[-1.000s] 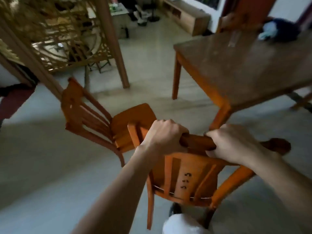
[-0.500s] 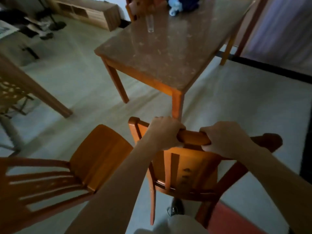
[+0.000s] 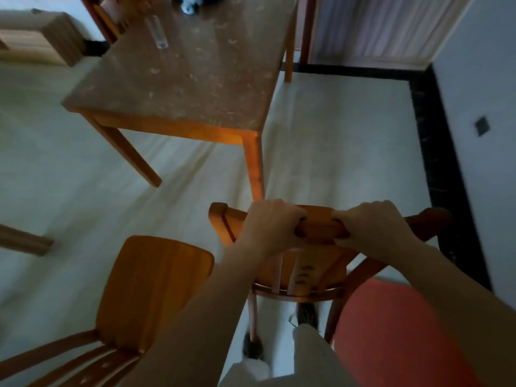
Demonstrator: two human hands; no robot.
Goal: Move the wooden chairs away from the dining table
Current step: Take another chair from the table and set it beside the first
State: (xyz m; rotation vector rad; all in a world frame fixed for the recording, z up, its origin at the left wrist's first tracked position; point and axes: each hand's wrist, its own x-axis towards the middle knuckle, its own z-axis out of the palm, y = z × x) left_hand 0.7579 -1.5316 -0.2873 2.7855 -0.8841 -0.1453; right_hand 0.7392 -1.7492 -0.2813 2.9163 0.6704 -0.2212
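Note:
I hold an orange wooden chair [image 3: 304,277] by the top rail of its backrest, directly in front of me. My left hand [image 3: 269,224] and my right hand [image 3: 374,227] both grip that rail side by side. The dining table [image 3: 178,88] with a speckled brown top stands beyond the chair, its near right leg just past my left hand. A second wooden chair [image 3: 150,289] stands at the lower left, apart from the table, its seat turned toward me. A third chair [image 3: 104,16] is partly visible behind the table's far left side.
A clear glass [image 3: 159,32] and a blue-grey bundle [image 3: 192,2] sit on the table's far end. A wooden cabinet [image 3: 42,37] is at the upper left. A red mat [image 3: 399,331] lies at the lower right beside the white wall [image 3: 480,93] with black skirting.
The view has swung to the right and the table now lies straight ahead. Both hands keep their grip on the chair's rail. The second chair has slid to the lower left of the view.

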